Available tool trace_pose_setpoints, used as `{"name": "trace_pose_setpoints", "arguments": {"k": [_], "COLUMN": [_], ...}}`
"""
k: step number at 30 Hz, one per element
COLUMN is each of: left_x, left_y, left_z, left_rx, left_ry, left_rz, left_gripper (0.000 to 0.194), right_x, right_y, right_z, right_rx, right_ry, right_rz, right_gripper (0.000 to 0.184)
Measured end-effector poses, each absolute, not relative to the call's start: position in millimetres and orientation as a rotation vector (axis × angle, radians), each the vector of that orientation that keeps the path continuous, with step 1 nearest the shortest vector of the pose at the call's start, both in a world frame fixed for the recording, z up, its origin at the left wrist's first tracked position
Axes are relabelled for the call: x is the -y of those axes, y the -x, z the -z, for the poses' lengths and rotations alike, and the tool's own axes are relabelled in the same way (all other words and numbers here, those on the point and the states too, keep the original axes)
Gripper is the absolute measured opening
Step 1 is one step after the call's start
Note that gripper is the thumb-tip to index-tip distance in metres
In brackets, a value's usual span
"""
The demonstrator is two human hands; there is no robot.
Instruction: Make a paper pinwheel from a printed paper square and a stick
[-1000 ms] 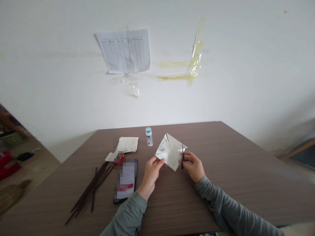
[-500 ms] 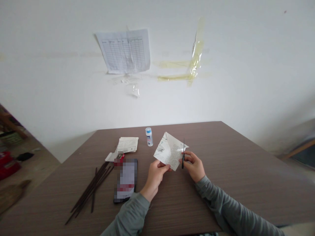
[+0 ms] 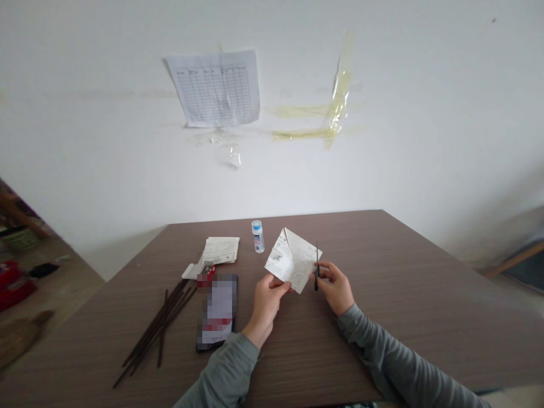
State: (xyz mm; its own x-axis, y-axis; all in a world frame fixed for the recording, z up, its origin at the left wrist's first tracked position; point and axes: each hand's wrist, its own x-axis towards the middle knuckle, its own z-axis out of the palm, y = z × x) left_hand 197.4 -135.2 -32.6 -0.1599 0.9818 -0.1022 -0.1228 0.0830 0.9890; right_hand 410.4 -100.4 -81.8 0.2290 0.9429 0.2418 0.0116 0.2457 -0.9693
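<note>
My left hand (image 3: 268,297) pinches the lower edge of a printed sheet of paper (image 3: 294,260), thumb on top and the other fingers mostly hidden beneath. The sheet is turned like a diamond, with a slit or fold running down from its top corner. In my right hand (image 3: 335,288) is a pair of scissors (image 3: 317,275) with black handles, its blades pointing away from me. The blades stand at the sheet's right corner; whether they touch the paper I cannot tell.
Left of my hands lie a phone (image 3: 217,311), several thin dark sticks (image 3: 157,326), a small red and white box (image 3: 206,271) and a stack of printed paper (image 3: 221,249). A white bottle with a blue cap (image 3: 257,238) stands near the back edge of the table (image 3: 408,317).
My left hand has shifted its hold along the sheet's lower edge to the right. The gap at the sheet's top corner has narrowed. The scissors have barely moved.
</note>
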Motion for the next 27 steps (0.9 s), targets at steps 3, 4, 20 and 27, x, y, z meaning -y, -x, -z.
{"name": "trace_pose_setpoints", "arguments": {"k": [3,4,20,27], "left_x": [134,133,123,123], "left_y": [-194,-193,-180,-180], "left_z": [30,30,34,31], "left_rx": [-1.305,-1.309,-1.256,-1.234], "left_ry": [-0.963,-0.958,-0.925,-0.899], "left_rz": [-1.353,-1.376,-1.541,-1.579], "left_gripper": [0.021,0.023,0.049,0.048], "right_x": [99,99,113,119], "right_y": [-412,-412,-411,-411], "right_z": [86,87,84,74], "right_rx": [1.13,1.142,1.359,1.392], "right_ry": [1.121,1.121,1.081,1.093], "right_rz": [-0.896,-0.916,-1.27,-1.34], "right_gripper": [0.055,0.055,0.074,0.075]}}
